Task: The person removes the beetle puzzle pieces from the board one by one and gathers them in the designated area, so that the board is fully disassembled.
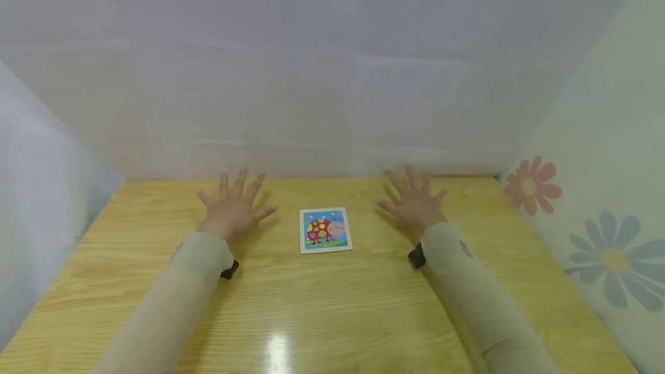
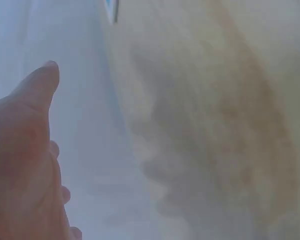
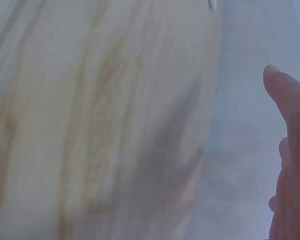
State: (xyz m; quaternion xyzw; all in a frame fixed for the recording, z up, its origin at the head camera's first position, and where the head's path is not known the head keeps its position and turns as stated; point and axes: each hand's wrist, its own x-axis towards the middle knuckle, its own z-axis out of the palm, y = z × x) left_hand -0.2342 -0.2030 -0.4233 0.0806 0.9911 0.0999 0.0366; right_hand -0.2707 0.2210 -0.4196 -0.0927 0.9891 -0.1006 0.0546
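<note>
A square ladybug picture puzzle [image 1: 325, 230] with a pale border lies flat on the wooden table [image 1: 322, 310], between the two hands. To its left, my left hand [image 1: 232, 210] is spread with straight fingers and holds nothing. On the other side my right hand [image 1: 413, 204] is spread the same way, also holding nothing. Both hands cast shadows on the tabletop. In the left wrist view the left thumb [image 2: 37, 87] stands out from the palm, and only a corner of the puzzle [image 2: 111, 10] shows at the top. The right thumb [image 3: 285, 92] points up in the right wrist view.
A pale cloth backdrop [image 1: 312, 103] hangs along the table's far edge, near the fingertips. At the right stands a white cloth with a red flower [image 1: 529, 186] and a blue flower [image 1: 615, 260]. Another white cloth [image 1: 41, 189] borders the left side.
</note>
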